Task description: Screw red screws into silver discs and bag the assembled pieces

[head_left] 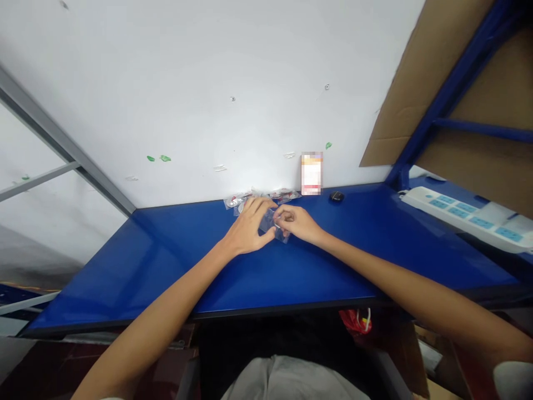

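A small clear plastic bag lies on the blue table between my two hands. My left hand is spread over the bag's left side, thumb apart from the fingers, palm down. My right hand is closed in a pinch at the bag's right part. A small pale edge shows at its fingertips, too small to name. Just beyond my left fingers, clear packets with silvery and red contents lie along the wall. More such packets lie to the right of them.
The blue table meets a white wall. A blurred-out upright card or box leans there, beside a small black object. A white power strip sits at the right. Below the table edge hangs something red.
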Demonstrator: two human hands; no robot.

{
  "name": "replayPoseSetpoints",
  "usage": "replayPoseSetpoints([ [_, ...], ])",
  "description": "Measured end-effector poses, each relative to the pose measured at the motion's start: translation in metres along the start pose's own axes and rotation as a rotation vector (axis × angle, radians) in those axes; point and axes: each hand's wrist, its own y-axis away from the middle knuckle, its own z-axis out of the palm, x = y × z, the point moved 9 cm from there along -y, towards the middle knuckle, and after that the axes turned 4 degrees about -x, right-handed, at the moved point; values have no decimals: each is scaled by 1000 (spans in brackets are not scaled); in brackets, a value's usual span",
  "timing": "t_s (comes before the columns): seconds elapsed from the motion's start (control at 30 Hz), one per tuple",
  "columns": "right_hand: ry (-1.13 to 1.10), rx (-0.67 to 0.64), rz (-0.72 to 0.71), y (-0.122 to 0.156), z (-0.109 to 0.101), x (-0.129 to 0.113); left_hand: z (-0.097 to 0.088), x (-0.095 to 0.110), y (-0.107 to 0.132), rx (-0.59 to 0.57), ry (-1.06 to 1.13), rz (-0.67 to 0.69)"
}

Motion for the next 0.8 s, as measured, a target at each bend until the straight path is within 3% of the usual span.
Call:
replayPoseSetpoints([
  [0.17,-113,-79,78,0,2,3,2,1,3,-141,46,79],
  [0.5,-120,-97,57,2,3,-4,16,2,1,-132,-58,105],
  [0.8,-76,-95,35,-2,-3,-2,15,-1,2,-111,-60,119],
])
